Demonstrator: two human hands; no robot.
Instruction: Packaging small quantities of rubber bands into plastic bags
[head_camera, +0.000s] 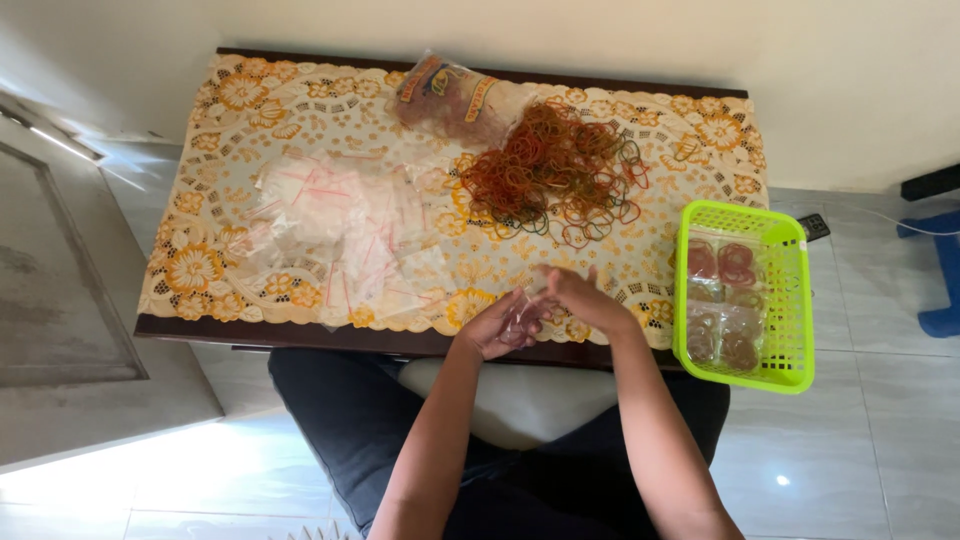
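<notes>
At the table's near edge, both the left hand (492, 328) and right hand (578, 297) pinch a small clear bag (522, 316) between them. A heap of clear zip bags (340, 235) sits left, a crumpled orange-labelled packet (452, 95) up top by the rubber band pile (560, 170), and a lime green basket (790, 300) of filled bags sits right.

We see bag pile (335, 235) left on the table (200, 328), rubber bands (560, 170) behind centre, basket (790, 300) at right edge.

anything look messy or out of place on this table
Mostly loose sprawl. The rubber bands lie in a tangled heap, a few strays trailing toward the green basket, which overhangs the table's right edge. The clear bags are scattered, not stacked. Both hands, left hand and right hand, hold one small bag.
</notes>
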